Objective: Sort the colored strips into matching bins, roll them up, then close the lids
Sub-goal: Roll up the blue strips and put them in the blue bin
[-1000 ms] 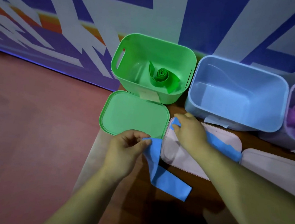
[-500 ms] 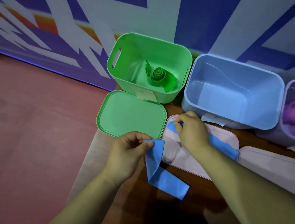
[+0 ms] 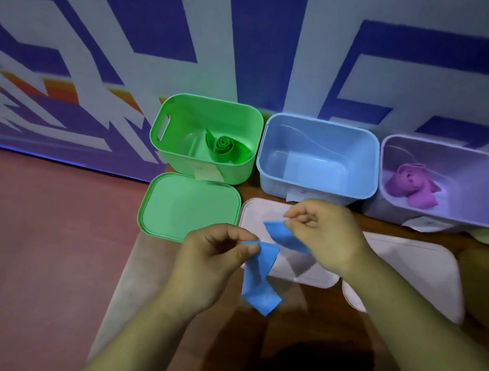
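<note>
Pinching of the blue strip, presumably for rolling: one end is gripped by the left hand, the other by the right hand; the strip is held slack above the white lid, just before the open blue bin.

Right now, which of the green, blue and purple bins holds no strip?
The middle, blue bin is empty; the green bin and purple bin each hold one.
</note>
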Demonstrator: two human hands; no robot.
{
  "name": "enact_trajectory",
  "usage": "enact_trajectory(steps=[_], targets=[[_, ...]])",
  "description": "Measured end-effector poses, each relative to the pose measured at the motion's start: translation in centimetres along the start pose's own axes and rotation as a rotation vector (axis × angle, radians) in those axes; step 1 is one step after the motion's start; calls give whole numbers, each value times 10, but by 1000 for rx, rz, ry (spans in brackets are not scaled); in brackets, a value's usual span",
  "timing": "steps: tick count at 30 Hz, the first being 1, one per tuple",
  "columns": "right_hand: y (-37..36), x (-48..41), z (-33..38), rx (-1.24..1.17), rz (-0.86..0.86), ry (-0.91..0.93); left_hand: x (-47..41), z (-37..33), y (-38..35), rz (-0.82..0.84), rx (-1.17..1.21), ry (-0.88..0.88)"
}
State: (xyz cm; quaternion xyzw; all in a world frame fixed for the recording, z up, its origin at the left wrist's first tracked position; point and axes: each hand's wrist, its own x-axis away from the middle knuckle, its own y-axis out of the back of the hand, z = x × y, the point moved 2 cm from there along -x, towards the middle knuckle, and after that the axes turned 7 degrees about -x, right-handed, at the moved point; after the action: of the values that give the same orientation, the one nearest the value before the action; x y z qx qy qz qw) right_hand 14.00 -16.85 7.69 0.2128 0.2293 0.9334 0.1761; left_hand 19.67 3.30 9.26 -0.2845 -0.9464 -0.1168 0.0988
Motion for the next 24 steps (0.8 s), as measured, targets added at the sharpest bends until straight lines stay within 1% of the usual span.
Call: enact_trajectory(steps=[4,8,14,17,21,24], targets=[[27,48,14,-197,-36,-5,24,-25,-16,56,25,-72],[49,92,27,-389,-94,-19,47,-49,-36,50,69,-120],[78,144,33,-664,-102,5,77,-76,-61,48,-17,-257],[91,163,31,-721,-76,53,89,-87,-69,27,-57,-355],[109,180,27,-691,-50,131,102,-95,-85,27,-28,-381],[120,191,24,-736,-39,166,109,-101,-98,29,3,-415]])
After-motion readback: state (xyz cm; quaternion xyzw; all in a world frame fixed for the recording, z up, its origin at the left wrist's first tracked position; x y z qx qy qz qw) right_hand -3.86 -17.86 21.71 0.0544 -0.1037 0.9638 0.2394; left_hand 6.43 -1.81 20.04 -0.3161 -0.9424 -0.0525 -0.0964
